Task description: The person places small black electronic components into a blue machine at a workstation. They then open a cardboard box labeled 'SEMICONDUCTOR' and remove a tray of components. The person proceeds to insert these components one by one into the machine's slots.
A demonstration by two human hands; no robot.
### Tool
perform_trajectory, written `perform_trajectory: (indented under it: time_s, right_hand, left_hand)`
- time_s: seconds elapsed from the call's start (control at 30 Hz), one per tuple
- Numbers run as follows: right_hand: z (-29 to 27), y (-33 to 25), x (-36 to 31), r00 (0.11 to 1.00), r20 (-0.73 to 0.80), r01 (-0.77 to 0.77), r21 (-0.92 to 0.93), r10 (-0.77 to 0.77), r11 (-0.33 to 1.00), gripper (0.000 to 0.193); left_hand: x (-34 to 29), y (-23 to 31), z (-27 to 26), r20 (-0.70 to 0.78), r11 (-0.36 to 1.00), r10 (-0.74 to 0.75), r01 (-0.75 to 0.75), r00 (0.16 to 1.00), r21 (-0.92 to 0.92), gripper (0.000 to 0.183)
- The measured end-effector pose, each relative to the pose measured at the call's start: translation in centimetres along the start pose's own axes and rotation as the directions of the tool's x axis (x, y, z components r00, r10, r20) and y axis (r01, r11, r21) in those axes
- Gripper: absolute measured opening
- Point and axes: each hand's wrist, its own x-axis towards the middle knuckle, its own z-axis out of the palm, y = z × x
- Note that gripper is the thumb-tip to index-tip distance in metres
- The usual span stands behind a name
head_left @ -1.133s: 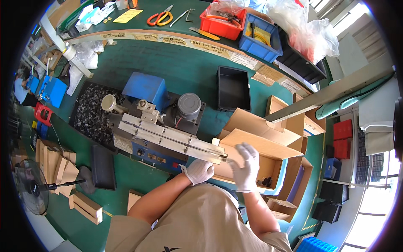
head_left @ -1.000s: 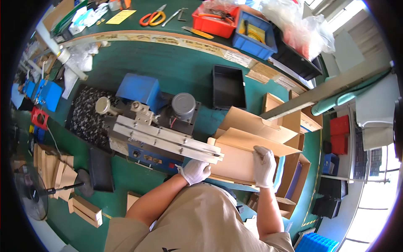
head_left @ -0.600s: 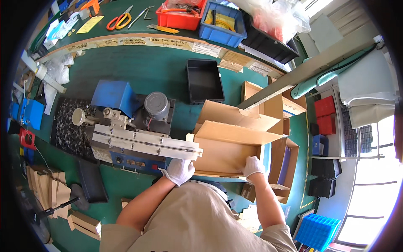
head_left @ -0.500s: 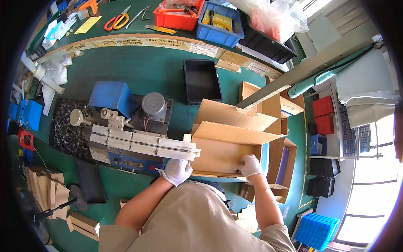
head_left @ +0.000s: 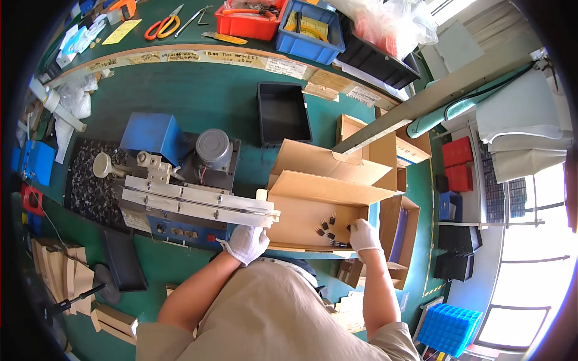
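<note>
Find black pronged components point(head_left: 325, 226) loose in the cardboard box point(head_left: 294, 224), axes mixed, at nine o'clock from the nearer, curled right hand point(head_left: 364, 236) and three from the curled left hand point(head_left: 249, 243); cannot tell of either whether clamped on anything

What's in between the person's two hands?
In the head view, between the left hand and the right hand is part of an open cardboard box, with small black pieces lying inside.
</note>
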Motion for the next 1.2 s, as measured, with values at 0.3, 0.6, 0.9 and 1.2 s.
perform_trajectory:
  time_s: [0.3,0.6,0.9,1.2]
  right_hand:
    - [4.1,-0.5,0.9,0.945,0.305,0.203,-0.279,-0.114,0.939,0.03]
    - [3.2,-2.9,0.7,0.997,0.022,-0.066,-0.234,0.073,0.97,0.04]
    - [5.2,-7.1,-0.2,0.968,0.027,0.23,0.299,-0.249,0.926,0.033]
    - [6.7,-10.3,-1.6,0.964,0.155,0.214,0.042,-0.218,0.976,0.04]
  left_hand:
    - [0.0,0.2,-0.2,0.045,0.998,-0.047,0.048,0.998,-0.033,0.039]
    - [-0.2,-0.2,0.2,0.012,0.999,-0.034,0.034,0.999,-0.019,0.042]
    - [-0.2,-0.1,0.0,0.066,0.997,-0.076,0.078,0.995,-0.028,0.046]
    - [0.0,-0.1,0.0,0.004,1.0,0.0,0.0,1.0,-0.012,0.043]
